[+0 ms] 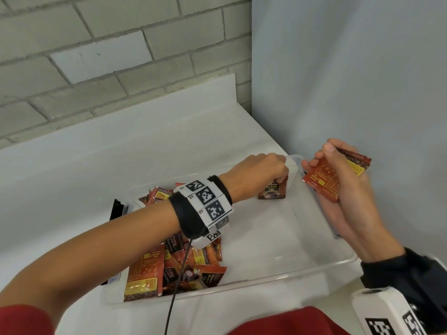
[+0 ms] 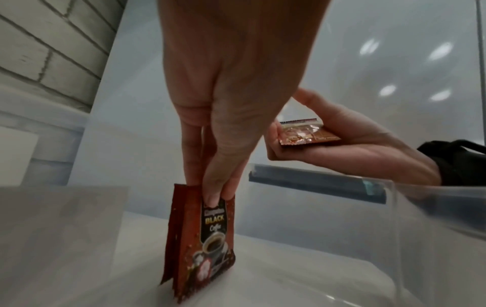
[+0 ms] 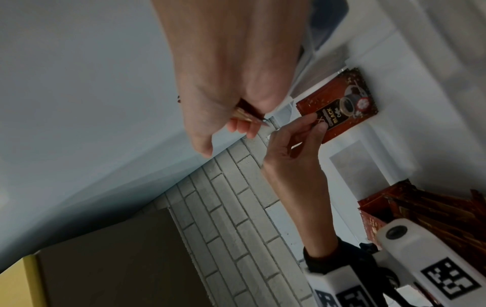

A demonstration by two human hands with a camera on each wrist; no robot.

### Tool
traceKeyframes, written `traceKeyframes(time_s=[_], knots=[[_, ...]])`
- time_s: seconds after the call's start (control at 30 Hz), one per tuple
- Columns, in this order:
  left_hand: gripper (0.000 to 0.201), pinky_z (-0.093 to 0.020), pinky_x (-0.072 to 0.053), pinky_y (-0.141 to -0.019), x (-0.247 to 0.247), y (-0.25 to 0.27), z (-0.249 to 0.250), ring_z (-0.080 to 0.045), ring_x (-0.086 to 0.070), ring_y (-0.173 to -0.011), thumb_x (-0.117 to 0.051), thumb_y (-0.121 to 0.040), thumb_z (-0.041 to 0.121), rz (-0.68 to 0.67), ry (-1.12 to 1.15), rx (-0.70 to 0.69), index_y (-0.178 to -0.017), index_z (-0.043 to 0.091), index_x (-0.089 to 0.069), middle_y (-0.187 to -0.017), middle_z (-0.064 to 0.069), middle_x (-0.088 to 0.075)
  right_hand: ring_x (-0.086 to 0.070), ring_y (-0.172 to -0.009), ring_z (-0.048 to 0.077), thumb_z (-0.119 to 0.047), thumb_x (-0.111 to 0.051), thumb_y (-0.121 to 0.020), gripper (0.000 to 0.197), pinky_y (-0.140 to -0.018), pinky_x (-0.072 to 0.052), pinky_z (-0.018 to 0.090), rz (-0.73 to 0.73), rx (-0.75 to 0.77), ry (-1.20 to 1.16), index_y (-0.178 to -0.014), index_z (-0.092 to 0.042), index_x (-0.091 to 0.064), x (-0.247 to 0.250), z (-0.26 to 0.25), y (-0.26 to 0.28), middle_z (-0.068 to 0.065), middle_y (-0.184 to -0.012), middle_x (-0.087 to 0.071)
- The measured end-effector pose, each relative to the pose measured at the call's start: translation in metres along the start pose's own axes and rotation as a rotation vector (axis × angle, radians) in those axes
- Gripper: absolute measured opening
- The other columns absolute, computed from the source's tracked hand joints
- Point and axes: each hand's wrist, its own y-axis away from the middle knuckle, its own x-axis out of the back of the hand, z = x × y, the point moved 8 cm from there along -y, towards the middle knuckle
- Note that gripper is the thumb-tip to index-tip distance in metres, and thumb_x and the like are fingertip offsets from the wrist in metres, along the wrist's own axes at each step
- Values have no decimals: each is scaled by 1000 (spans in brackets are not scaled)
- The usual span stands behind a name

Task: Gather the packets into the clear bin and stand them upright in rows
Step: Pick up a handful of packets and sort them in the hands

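While the left hand [image 1: 262, 171] pinches two upright packets [image 2: 202, 238] in the bin [image 1: 314, 269], the right hand [image 1: 338, 189] grips several more [image 1: 331, 175]; a heap [image 1: 174, 267] lies uncounted.

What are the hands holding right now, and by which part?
Left hand pinches the upright packets by their top edge, inside the clear bin. Right hand grips a few packets across their middle.

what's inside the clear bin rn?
In the clear bin: a loose pile of packets at its left end, and the upright packets pinched by the left hand at the far right corner. The forearm covers part of the pile.
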Motion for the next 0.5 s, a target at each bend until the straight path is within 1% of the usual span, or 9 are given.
traceKeyframes(time_s=[0.03, 0.1, 0.13, 0.2, 0.27, 0.3, 0.4, 0.47, 0.5], knots=[[26, -27, -16, -49, 2, 2, 1, -25, -42, -72, -36, -88, 13, 19, -36, 3, -93, 4, -60, -89, -8, -46, -59, -71, 11, -24, -67, -78, 21, -84, -52, 30, 0, -11, -9, -97, -19, -58, 1, 1, 0, -1, -73, -59], [13, -28, -14, -48, 6, 3, 4, -24, -40, -70, -47, -90, 5, 56, -91, -5, -91, 4, -60, -85, -5, -41, -59, -72, 11, -25, -65, -82, 14, -83, -53, 29, 10, -36, -16, -93, -19, -60, 3, 3, -1, 0, -75, -58], [11, -28, -14, -48, 6, 3, 6, -25, -39, -70, -48, -90, 5, 65, -103, -7, -91, 4, -59, -84, -5, -39, -59, -71, 11, -26, -64, -85, 12, -84, -54, 30, 22, -50, -18, -94, -19, -60, 4, 5, -2, 0, -75, -58], [11, -28, -14, -48, 6, 3, 8, -25, -39, -71, -51, -90, 5, 77, -127, -12, -95, 3, -61, -84, -5, -37, -60, -70, 11, -30, -63, -86, 18, -88, -54, 32, 45, -76, -34, -97, -17, -58, 5, 7, -2, 1, -75, -58], [12, -29, -18, -50, 5, 3, 9, -24, -37, -71, -55, -89, 3, 93, -156, -17, -98, 3, -63, -84, -4, -35, -61, -68, 12, -35, -62, -82, 25, -89, -54, 33, 56, -95, -51, -97, -16, -57, 4, 7, -1, 1, -74, -59], [12, -31, -21, -50, 6, 3, 9, -23, -36, -71, -56, -89, 2, 100, -164, -13, -99, 4, -63, -84, -4, -34, -61, -67, 12, -36, -61, -82, 25, -87, -55, 32, 56, -103, -59, -96, -15, -58, 3, 7, 0, 2, -73, -60], [7, -34, -25, -53, 7, 4, 11, -21, -30, -71, -53, -91, 1, 96, -166, 4, -94, 4, -59, -85, -4, -31, -59, -68, 14, -32, -58, -85, 24, -79, -56, 30, 32, -134, -95, -99, -13, -58, 0, 9, 1, 3, -73, -61], [7, -34, -24, -52, 7, 5, 12, -21, -30, -70, -53, -91, 0, 110, -150, -10, -90, 3, -59, -84, -5, -31, -61, -72, 16, -26, -54, -90, 24, -79, -57, 31, 17, -160, -137, -107, -9, -58, -1, 11, 1, 6, -79, -61], [8, -34, -25, -51, 8, 5, 12, -21, -32, -70, -54, -91, 0, 127, -141, -19, -89, 2, -61, -84, -5, -33, -63, -74, 18, -21, -49, -94, 25, -81, -57, 32, 11, -168, -159, -113, -7, -57, -1, 11, 1, 8, -82, -61]])
